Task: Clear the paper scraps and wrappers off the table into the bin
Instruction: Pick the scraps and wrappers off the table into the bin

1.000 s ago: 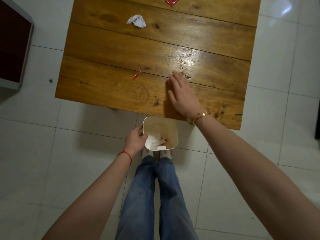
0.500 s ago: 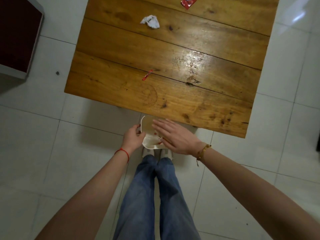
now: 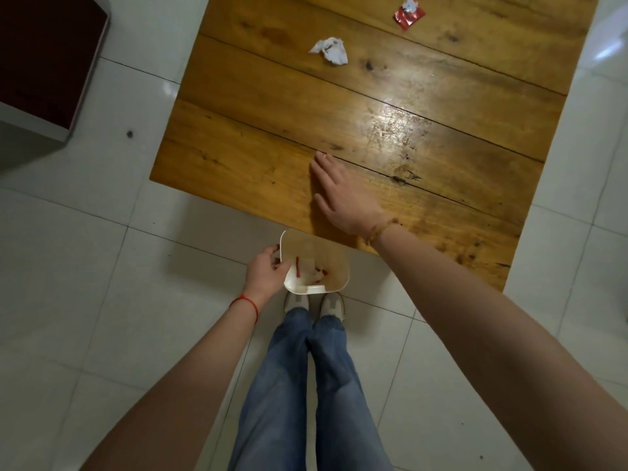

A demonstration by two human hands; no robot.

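Observation:
My left hand [image 3: 266, 273] grips the left rim of a small white bin [image 3: 345, 282], held just below the near edge of the wooden table [image 3: 258, 96]. White paper and red scraps lie inside the bin. My right hand [image 3: 341, 195] rests flat on the table near that edge, fingers together, holding nothing. A trace of red shows at the hand's left side; the small red scrap is otherwise hidden. Farther back lie a crumpled white paper [image 3: 331, 51] and a red wrapper [image 3: 408, 15].
A dark red box with a grey frame [image 3: 44, 62] stands on the white tiled floor at the upper left. My jeans-clad legs [image 3: 306, 385] and shoes are directly below the bin. The floor runs along the table's right side.
My right hand swept from the table to over the bin, then returned to the table. It now covers the spot where the small red scrap lay. The left hand has kept hold of the bin.

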